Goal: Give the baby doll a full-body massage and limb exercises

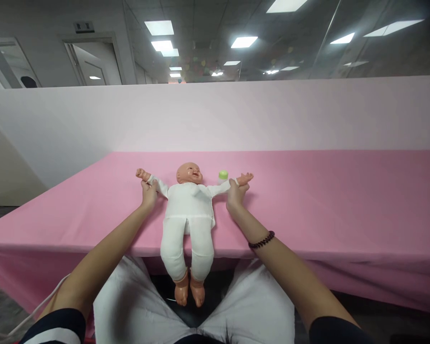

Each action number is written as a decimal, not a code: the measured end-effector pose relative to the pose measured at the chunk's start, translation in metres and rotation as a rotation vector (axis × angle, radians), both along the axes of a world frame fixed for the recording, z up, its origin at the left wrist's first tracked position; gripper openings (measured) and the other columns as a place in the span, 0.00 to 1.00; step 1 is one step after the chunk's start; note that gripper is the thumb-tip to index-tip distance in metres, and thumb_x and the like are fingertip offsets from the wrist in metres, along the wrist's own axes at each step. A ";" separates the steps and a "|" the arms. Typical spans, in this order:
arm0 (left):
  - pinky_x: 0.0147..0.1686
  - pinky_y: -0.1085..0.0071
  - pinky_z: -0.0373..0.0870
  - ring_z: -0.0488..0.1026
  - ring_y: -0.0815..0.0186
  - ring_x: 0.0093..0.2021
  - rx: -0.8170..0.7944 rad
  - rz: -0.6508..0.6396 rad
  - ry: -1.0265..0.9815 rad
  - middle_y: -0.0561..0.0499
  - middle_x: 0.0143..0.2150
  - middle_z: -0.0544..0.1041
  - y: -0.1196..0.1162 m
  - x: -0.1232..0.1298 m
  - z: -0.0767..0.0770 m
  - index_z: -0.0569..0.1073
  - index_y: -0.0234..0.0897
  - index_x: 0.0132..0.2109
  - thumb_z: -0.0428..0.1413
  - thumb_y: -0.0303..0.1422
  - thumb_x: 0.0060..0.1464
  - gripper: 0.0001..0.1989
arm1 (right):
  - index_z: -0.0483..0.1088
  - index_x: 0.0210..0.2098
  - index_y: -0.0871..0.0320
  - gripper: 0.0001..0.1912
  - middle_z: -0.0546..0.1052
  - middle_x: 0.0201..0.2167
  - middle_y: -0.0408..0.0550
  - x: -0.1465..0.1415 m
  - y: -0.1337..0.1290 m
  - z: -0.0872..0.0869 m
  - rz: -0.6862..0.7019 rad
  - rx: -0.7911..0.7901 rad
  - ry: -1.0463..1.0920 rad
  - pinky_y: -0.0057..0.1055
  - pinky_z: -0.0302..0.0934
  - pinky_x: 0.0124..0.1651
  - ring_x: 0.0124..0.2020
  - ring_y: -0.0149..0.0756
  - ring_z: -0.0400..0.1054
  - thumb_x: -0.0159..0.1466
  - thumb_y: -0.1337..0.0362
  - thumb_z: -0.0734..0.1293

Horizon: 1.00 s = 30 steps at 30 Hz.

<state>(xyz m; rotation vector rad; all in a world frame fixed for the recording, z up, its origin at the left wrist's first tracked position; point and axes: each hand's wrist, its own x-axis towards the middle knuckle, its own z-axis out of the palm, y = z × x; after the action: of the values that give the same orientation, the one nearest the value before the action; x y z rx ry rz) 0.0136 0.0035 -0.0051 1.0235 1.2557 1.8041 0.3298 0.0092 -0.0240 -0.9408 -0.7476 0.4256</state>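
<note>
A baby doll (189, 203) with a white cloth body lies on its back on the pink-covered table (326, 200), its arms stretched out to both sides. Its lower legs and bare feet hang over the front edge, toward my lap. My left hand (149, 192) is closed around the doll's arm on the left, just below the wrist. On the other side, my right hand (236, 195) grips the doll's other forearm near the wrist. Behind that arm stands a small container with a green lid (223, 175), its lower part mostly hidden.
A white wall (272, 114) rises behind the table, with glass panels above it. The cloth drops over the table's front edge close to my knees. A white cable (39, 306) runs past my left arm, and a door (7, 167) is at the far left.
</note>
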 end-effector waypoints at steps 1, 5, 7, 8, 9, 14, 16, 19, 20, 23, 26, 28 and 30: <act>0.53 0.63 0.75 0.74 0.60 0.55 0.112 -0.019 0.107 0.46 0.54 0.73 -0.005 0.002 0.001 0.64 0.45 0.54 0.59 0.34 0.61 0.17 | 0.54 0.64 0.53 0.34 0.59 0.70 0.57 -0.006 -0.008 0.009 0.000 0.033 -0.033 0.50 0.61 0.68 0.68 0.44 0.61 0.61 0.59 0.67; 0.60 0.58 0.69 0.71 0.55 0.60 0.367 -0.169 0.496 0.42 0.57 0.73 -0.024 0.007 0.006 0.69 0.42 0.57 0.61 0.35 0.59 0.20 | 0.55 0.64 0.51 0.31 0.69 0.63 0.56 -0.030 -0.039 0.033 0.225 0.251 -0.368 0.49 0.63 0.65 0.62 0.44 0.68 0.65 0.60 0.68; 0.64 0.55 0.66 0.71 0.52 0.61 0.414 -0.250 0.688 0.41 0.58 0.74 -0.030 0.008 0.008 0.72 0.41 0.57 0.61 0.35 0.58 0.20 | 0.61 0.60 0.51 0.25 0.72 0.60 0.54 -0.036 -0.050 0.037 0.351 0.365 -0.591 0.48 0.64 0.65 0.61 0.44 0.69 0.66 0.64 0.68; 0.65 0.54 0.65 0.70 0.52 0.61 0.429 -0.287 0.781 0.41 0.59 0.74 -0.032 0.008 0.009 0.73 0.41 0.57 0.60 0.35 0.58 0.19 | 0.63 0.59 0.50 0.22 0.74 0.58 0.53 -0.038 -0.053 0.036 0.414 0.411 -0.703 0.48 0.65 0.64 0.61 0.44 0.70 0.66 0.66 0.67; 0.65 0.53 0.64 0.70 0.52 0.62 0.440 -0.319 0.863 0.42 0.59 0.74 -0.033 0.009 0.010 0.75 0.42 0.56 0.60 0.35 0.58 0.19 | 0.66 0.57 0.50 0.21 0.76 0.55 0.52 -0.038 -0.055 0.036 0.473 0.448 -0.812 0.49 0.66 0.63 0.59 0.44 0.71 0.66 0.68 0.66; 0.65 0.53 0.65 0.71 0.55 0.62 0.508 -0.376 1.065 0.44 0.58 0.76 -0.031 0.012 0.010 0.78 0.46 0.55 0.54 0.38 0.63 0.16 | 0.70 0.55 0.49 0.26 0.78 0.53 0.50 -0.036 -0.054 0.032 0.585 0.505 -1.166 0.55 0.65 0.62 0.58 0.48 0.71 0.61 0.77 0.63; 0.65 0.53 0.65 0.71 0.55 0.62 0.539 -0.373 1.093 0.43 0.58 0.76 -0.030 0.013 0.008 0.78 0.46 0.55 0.53 0.38 0.65 0.15 | 0.71 0.56 0.50 0.28 0.78 0.54 0.50 -0.035 -0.053 0.031 0.588 0.506 -1.185 0.56 0.64 0.62 0.59 0.48 0.71 0.59 0.78 0.63; 0.65 0.53 0.66 0.71 0.55 0.61 0.553 -0.363 1.090 0.43 0.58 0.76 -0.030 0.012 0.006 0.78 0.46 0.55 0.53 0.38 0.65 0.15 | 0.72 0.55 0.50 0.28 0.79 0.54 0.50 -0.036 -0.054 0.032 0.598 0.486 -1.168 0.56 0.64 0.62 0.58 0.48 0.71 0.59 0.78 0.63; 0.65 0.53 0.66 0.71 0.55 0.61 0.547 -0.357 1.078 0.44 0.58 0.76 -0.029 0.011 0.005 0.78 0.46 0.56 0.53 0.38 0.65 0.16 | 0.72 0.55 0.50 0.27 0.79 0.54 0.50 -0.036 -0.055 0.032 0.607 0.464 -1.136 0.55 0.64 0.62 0.58 0.48 0.71 0.59 0.78 0.63; 0.65 0.53 0.65 0.71 0.55 0.62 0.520 -0.327 0.982 0.42 0.60 0.74 -0.027 0.010 0.003 0.74 0.43 0.59 0.53 0.36 0.64 0.18 | 0.70 0.55 0.51 0.24 0.78 0.55 0.50 -0.036 -0.057 0.036 0.644 0.387 -0.910 0.51 0.65 0.63 0.58 0.45 0.71 0.61 0.75 0.65; 0.64 0.53 0.66 0.71 0.54 0.61 0.441 -0.248 0.737 0.40 0.61 0.73 -0.022 0.010 0.000 0.69 0.39 0.62 0.55 0.35 0.64 0.21 | 0.67 0.56 0.51 0.23 0.74 0.59 0.50 -0.034 -0.052 0.041 0.585 0.354 -0.567 0.47 0.62 0.67 0.61 0.43 0.69 0.62 0.69 0.68; 0.62 0.57 0.67 0.71 0.55 0.61 0.351 -0.180 0.521 0.41 0.62 0.72 -0.017 0.011 -0.002 0.66 0.40 0.62 0.57 0.33 0.63 0.22 | 0.64 0.58 0.51 0.26 0.71 0.63 0.52 -0.031 -0.045 0.043 0.496 0.306 -0.354 0.47 0.61 0.67 0.62 0.42 0.69 0.61 0.66 0.71; 0.60 0.62 0.69 0.71 0.58 0.61 0.253 -0.126 0.298 0.42 0.62 0.71 -0.011 0.010 -0.003 0.65 0.42 0.61 0.60 0.31 0.61 0.23 | 0.62 0.59 0.51 0.30 0.69 0.65 0.53 -0.027 -0.037 0.042 0.405 0.237 -0.167 0.47 0.63 0.65 0.59 0.41 0.71 0.59 0.65 0.72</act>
<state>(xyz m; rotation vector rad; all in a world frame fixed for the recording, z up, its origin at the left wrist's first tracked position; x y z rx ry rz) 0.0239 -0.0074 -0.0081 1.5244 1.1191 1.7903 0.3032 -0.0273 0.0178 -0.6047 -1.1229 0.6007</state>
